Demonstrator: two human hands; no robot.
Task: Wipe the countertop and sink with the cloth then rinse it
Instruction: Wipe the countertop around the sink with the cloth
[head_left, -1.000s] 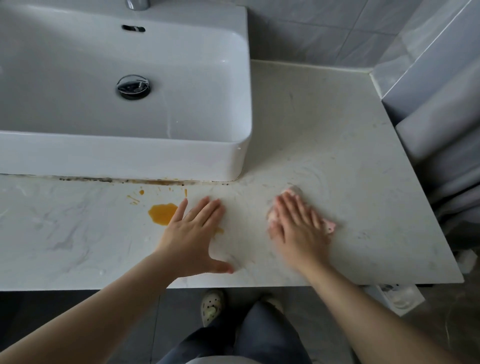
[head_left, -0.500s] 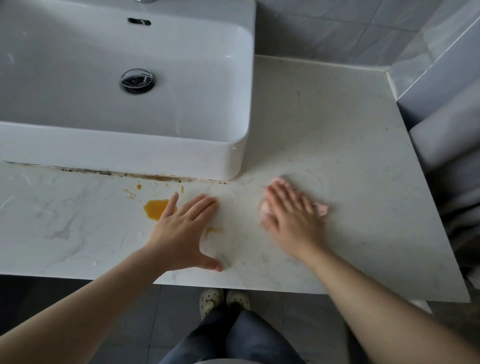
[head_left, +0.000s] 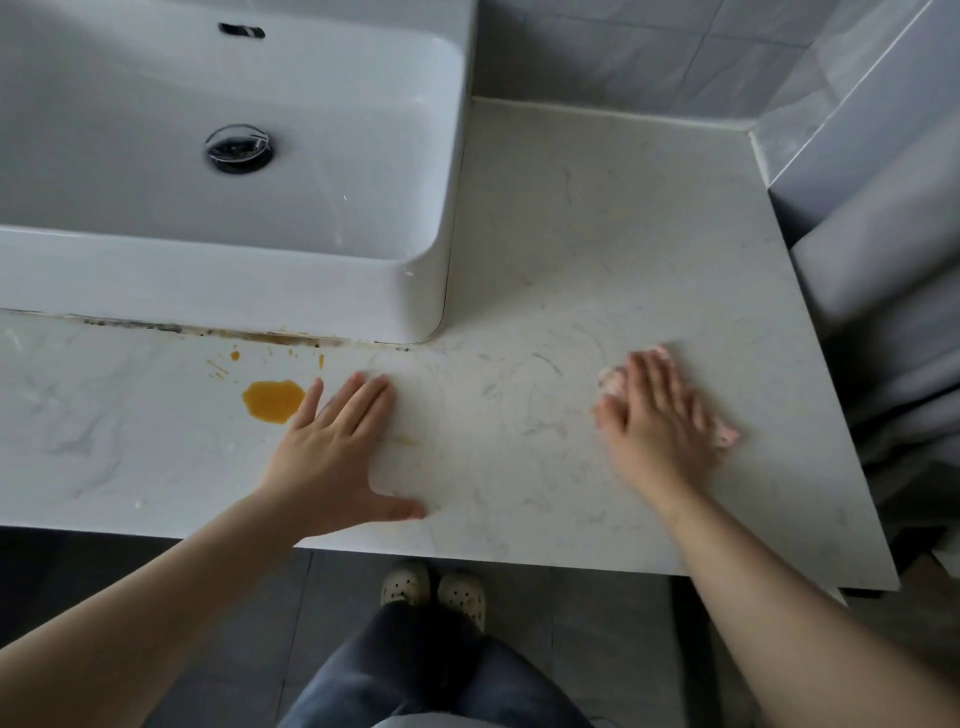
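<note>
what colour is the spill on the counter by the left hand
Orange-yellow. The spill lies just beyond the left hand, clearest in the head view.

light: dim, soft daylight | blur: right hand (head_left: 655, 415) | edges: wide-angle bowing

Glossy white ceramic sink (head_left: 426, 291), shiny metal drain (head_left: 238, 148), smooth veined marble-look countertop (head_left: 597, 249), soft pink cloth (head_left: 613, 382).

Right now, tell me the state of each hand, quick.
Left hand: open, flat on the countertop, holding nothing.
Right hand: open, pressing the pink cloth flat onto the countertop.
</note>
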